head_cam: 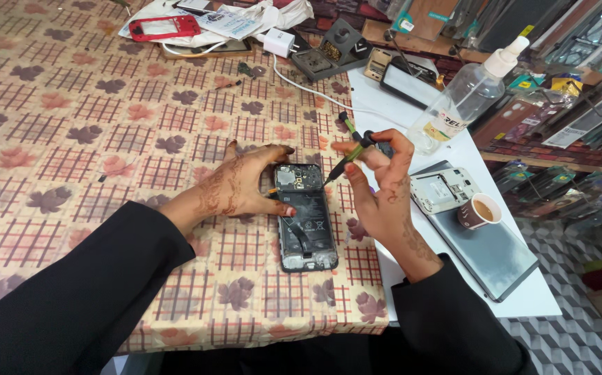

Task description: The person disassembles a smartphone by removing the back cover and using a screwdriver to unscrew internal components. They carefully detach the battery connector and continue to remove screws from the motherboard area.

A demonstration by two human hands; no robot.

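head view: opened black smartphone with exposed battery point(306, 219) lies flat on leaf-patterned tablecloth point(72, 125); left hand point(235, 187) spread, fingers steadying its upper-left edge; right hand point(381, 187) pinching green-handled screwdriver point(346, 158), tip at phone's top right; clear plastic spray bottle point(464, 97), small paper cup of tea point(480, 210) on grey slab point(495, 257) right; red phone frame point(164, 28) far back.

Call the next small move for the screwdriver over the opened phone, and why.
Probably lower the screwdriver tip onto the top right edge of the phone. The right hand holds it tilted, tip just beside that corner and seemingly not seated yet, while the left hand presses the phone's left side on the tablecloth.
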